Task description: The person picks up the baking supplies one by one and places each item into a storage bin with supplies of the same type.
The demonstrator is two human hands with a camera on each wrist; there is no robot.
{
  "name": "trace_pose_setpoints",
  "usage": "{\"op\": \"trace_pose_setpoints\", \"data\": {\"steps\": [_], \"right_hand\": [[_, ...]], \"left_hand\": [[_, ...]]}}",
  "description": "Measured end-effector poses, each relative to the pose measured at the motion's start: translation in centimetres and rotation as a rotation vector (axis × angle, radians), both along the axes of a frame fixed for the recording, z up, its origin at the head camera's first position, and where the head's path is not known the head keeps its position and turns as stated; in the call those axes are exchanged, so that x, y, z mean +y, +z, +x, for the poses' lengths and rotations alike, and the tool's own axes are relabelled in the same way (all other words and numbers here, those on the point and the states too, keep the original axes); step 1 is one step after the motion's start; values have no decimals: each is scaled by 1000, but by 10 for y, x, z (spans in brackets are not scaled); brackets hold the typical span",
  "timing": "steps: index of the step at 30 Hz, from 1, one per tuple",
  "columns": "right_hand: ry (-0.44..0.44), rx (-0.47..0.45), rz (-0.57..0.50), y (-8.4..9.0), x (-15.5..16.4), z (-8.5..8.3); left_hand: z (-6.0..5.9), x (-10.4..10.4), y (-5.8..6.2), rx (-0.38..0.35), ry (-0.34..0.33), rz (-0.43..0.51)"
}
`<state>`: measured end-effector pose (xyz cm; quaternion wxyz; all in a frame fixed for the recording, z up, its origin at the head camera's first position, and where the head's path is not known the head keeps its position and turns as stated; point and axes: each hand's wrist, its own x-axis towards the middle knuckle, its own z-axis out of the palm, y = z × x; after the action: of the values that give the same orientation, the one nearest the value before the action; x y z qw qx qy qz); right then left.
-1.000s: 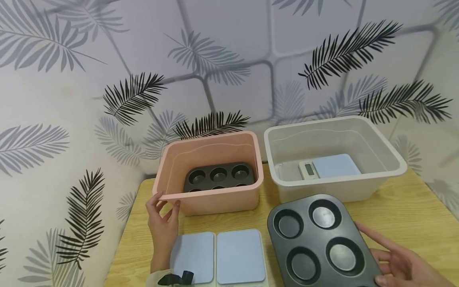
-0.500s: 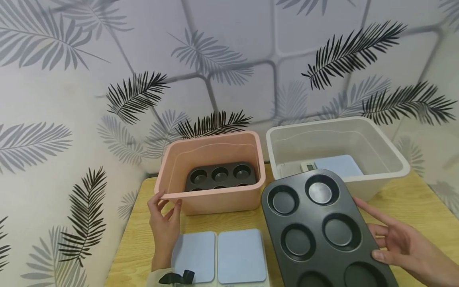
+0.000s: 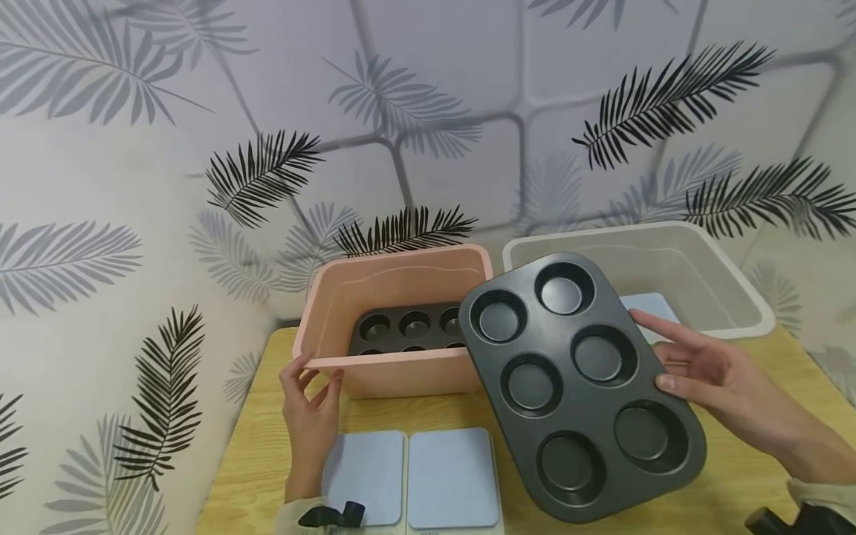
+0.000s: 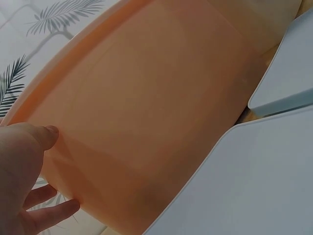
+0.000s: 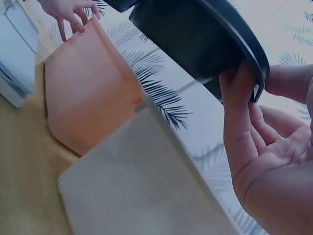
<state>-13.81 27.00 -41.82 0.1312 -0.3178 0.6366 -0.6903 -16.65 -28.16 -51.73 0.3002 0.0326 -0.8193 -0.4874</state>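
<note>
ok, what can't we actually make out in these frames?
- Head view: front cups of the muffin tin in the pink bin, hidden by the bin's front wall.
- Head view: most of the scale in the white bin, behind the raised muffin tray.
- Head view: near edges of the two blue pads, cut by the frame.
- Left wrist view: left hand partly cut off.
- Right wrist view: right hand covers the tray's rim; its top is unseen.

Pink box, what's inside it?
Inside the pink box lies a dark muffin tray. Its front cups hide behind the box's wall, its right end behind the muffin tray that the right hand holds.
</note>
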Motion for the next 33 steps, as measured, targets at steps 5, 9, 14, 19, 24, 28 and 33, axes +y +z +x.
{"op": "trace_pose_setpoints", "data": {"steps": [5, 9, 14, 19, 24, 28, 33], "right_hand": [[-28, -3, 8, 15, -9, -22], [-43, -13, -7, 25, -14, -41], [-30, -26, -19, 40, -25, -65], [-112, -16, 61, 56, -42, -90], [-159, -43, 159, 71, -58, -117], [-169, -84, 169, 79, -76, -142], [-211, -103, 185, 87, -99, -167]], "left_hand": [[0, -1, -1, 12, -1, 2], [0, -1, -2, 16, -6, 7], [0, -1, 0, 11, -11, 14], [0, 0, 2, 1, -11, 12], [-1, 0, 3, 1, -8, 5], [-1, -1, 2, 13, 2, 2], [-1, -1, -1, 22, -1, 2]]}}
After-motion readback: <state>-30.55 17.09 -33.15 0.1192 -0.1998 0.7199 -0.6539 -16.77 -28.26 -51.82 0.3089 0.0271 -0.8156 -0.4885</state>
